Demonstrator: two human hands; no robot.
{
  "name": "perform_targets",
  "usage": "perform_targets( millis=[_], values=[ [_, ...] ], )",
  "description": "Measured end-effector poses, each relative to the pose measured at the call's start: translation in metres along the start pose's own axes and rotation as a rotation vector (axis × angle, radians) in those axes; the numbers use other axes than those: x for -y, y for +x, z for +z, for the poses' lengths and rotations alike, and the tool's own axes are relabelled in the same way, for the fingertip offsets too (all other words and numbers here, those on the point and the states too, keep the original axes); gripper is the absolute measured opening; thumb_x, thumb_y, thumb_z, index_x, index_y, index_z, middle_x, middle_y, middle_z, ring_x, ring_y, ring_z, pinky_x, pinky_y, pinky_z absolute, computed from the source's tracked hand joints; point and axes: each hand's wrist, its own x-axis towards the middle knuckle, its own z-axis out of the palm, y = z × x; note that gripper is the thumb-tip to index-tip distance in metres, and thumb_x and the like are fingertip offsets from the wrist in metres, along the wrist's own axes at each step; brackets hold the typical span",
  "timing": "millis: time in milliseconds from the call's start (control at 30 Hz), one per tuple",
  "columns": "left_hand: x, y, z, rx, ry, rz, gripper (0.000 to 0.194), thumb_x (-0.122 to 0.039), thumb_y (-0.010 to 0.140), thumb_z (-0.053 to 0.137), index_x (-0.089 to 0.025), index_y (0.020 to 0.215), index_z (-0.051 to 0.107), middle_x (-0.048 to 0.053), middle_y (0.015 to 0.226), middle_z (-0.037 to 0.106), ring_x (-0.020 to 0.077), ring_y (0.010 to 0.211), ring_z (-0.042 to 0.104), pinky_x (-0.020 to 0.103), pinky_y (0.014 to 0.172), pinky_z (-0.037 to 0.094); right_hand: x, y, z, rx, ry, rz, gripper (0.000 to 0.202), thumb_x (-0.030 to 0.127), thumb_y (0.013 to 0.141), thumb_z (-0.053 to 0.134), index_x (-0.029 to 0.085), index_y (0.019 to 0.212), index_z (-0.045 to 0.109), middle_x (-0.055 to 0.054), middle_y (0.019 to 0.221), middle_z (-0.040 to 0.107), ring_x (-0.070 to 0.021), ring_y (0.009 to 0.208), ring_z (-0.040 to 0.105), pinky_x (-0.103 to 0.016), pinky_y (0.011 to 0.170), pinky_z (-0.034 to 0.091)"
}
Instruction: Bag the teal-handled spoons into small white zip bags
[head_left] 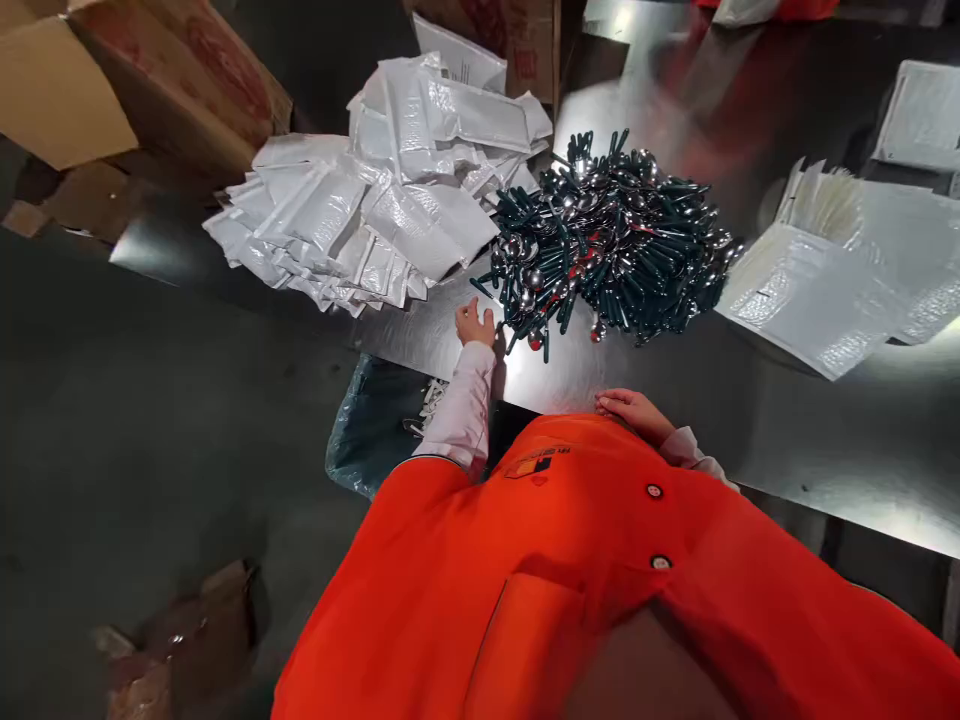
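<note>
Two hands [474,326] [637,413], one heap [630,240], apparently spoons, one mailer pile [427,215]

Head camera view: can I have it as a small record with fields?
Surface: shiny grey metal table
Middle: heap of metal utensils with dark green handles
Left of heap: pile of white padded envelopes
Right of heap: stacked white bubble-textured packets
Left hand: fingers parted, near the heap's left edge
Right hand: at the table's near edge, grip unclear

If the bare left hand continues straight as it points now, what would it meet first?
Probably the left hand would meet the heap of shiny metal utensils with dark green handles, at its left edge, though depth is unclear.
</note>
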Motion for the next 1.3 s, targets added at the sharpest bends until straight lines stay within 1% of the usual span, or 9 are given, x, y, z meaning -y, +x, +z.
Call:
perform_targets(
  millis=[133,200,267,367,500,700,800,1033,1300],
  values=[
    [-0.052,-0.012,0.038,0.169,0.13,-0.057,0.044,-0.04,0.094,0.056,-0.018,0.131,0.068,0.024,0.143,0.055,0.0437,0.136,0.049,0.065,0.108,0.04,-0.023,-0.017,-0.032,-0.12,0.102,-0.012,0.025,0.032,0.081,0.077,0.019,0.102,0.076,-0.009,0.099,0.076,-0.0179,0.086,0.069,-0.028,0.082,0.057],
    [-0.068,-0.028,0.05,0.119,0.194,-0.006,0.047,-0.037,0.093,0.058,-0.017,0.135,0.064,0.026,0.149,0.051,0.0455,0.138,0.046,0.069,0.106,0.039,-0.031,-0.02,-0.049,-0.196,0.109,-0.039,0.028,0.035,0.079,0.079,0.018,0.101,0.076,-0.009,0.097,0.076,-0.0174,0.083,0.068,-0.029,0.08,0.057],
    [-0.082,-0.043,0.058,0.062,0.246,0.175,0.051,-0.028,0.092,0.056,-0.016,0.141,0.058,0.026,0.154,0.046,0.0425,0.142,0.042,0.066,0.108,0.04,-0.032,-0.019,-0.064,-0.268,0.085,-0.083,0.032,0.039,0.076,0.082,0.017,0.098,0.077,-0.009,0.095,0.076,-0.017,0.081,0.067,-0.03,0.079,0.056],
    [-0.115,-0.051,0.072,0.265,0.299,0.626,0.045,-0.017,0.091,0.051,-0.015,0.133,0.067,0.02,0.143,0.059,0.0339,0.135,0.051,0.052,0.113,0.043,-0.02,-0.014,-0.08,-0.318,0.055,-0.161,0.041,0.045,0.071,0.086,0.017,0.1,0.077,-0.009,0.095,0.075,-0.0162,0.079,0.066,-0.03,0.078,0.056],
    [-0.183,-0.03,0.104,0.44,0.389,0.977,0.045,-0.012,0.09,0.052,-0.012,0.131,0.069,0.017,0.133,0.067,0.0293,0.13,0.055,0.043,0.114,0.043,0.004,-0.003,-0.082,-0.3,0.062,-0.223,0.051,0.05,0.068,0.088,0.017,0.107,0.077,-0.008,0.09,0.075,-0.0144,0.072,0.063,-0.029,0.073,0.055],
    [-0.267,0.012,0.155,0.557,0.598,1.142,0.053,-0.002,0.08,0.059,-0.013,0.131,0.068,0.017,0.132,0.067,0.0295,0.128,0.056,0.042,0.108,0.046,-0.001,0.009,-0.076,-0.19,0.079,-0.174,0.048,0.053,0.07,0.085,0.018,0.102,0.078,-0.007,0.085,0.075,-0.0166,0.075,0.066,-0.031,0.075,0.055],
    [-0.272,0.025,0.169,0.648,0.725,1.162,0.057,-0.001,0.07,0.068,-0.009,0.126,0.069,0.021,0.131,0.066,0.0352,0.129,0.055,0.044,0.107,0.045,-0.019,0.011,-0.083,-0.191,0.117,-0.138,0.045,0.052,0.069,0.084,0.018,0.096,0.078,-0.006,0.087,0.075,-0.017,0.076,0.067,-0.032,0.077,0.056],
    [-0.246,0.043,0.178,0.706,0.746,1.323,0.089,-0.013,0.06,0.08,-0.006,0.144,0.051,0.025,0.148,0.048,0.0384,0.138,0.041,0.045,0.111,0.036,-0.042,0.022,-0.1,-0.269,0.195,-0.084,0.035,0.046,0.071,0.078,0.017,0.092,0.075,-0.005,0.087,0.073,-0.0171,0.078,0.065,-0.029,0.074,0.053],
    [-0.251,0.046,0.18,0.788,0.861,1.437,0.066,-0.018,0.069,0.076,-0.01,0.133,0.061,0.021,0.136,0.057,0.0366,0.131,0.045,0.047,0.112,0.031,-0.024,0.037,-0.097,-0.233,0.244,-0.049,0.019,0.031,0.075,0.073,0.018,0.09,0.074,-0.003,0.085,0.073,-0.0145,0.075,0.064,-0.027,0.074,0.053]
  ],
)
